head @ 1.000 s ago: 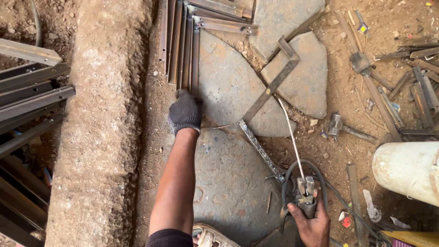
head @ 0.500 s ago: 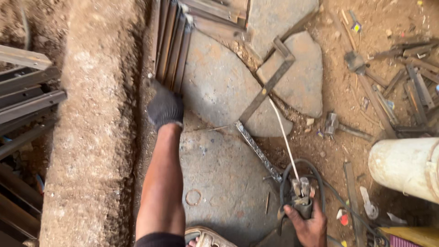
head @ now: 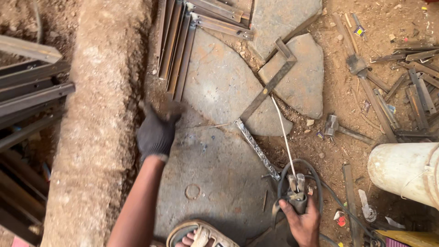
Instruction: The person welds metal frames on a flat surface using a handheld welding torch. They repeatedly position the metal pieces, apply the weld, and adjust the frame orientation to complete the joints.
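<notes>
The right hand (head: 304, 222), bare, is clenched around the welding electrode holder (head: 295, 194) low in the frame. A thin white welding rod (head: 284, 137) runs up from the holder, its tip meeting the metal angle-bar frame (head: 263, 98) that lies across the flat stone slabs (head: 219, 87) on the ground. A dark cable (head: 315, 180) loops around the holder and trails off to the lower right, where its end is cut off by the frame edge.

The left hand (head: 155, 135), in a dark glove, is stretched forward on a straight bare arm, fingers loosely open, holding nothing. It is blurred, so whether it touches the slab beneath cannot be told. It hovers just below the stacked angle irons (head: 176, 50), whose upper ends run out of view.

A small metal ring (head: 192, 191) lies on the slab between the arms, and a sandalled foot (head: 196, 235) shows at the bottom edge, partly cut off. To the right lies a white cylindrical container (head: 402, 171) on its side, its contents hidden. Scattered metal offcuts (head: 411, 87) and a hammer (head: 336, 128) lie on the dirt. A long earthen ridge (head: 96, 123) runs along the left, beside dark metal bars (head: 27, 87).
</notes>
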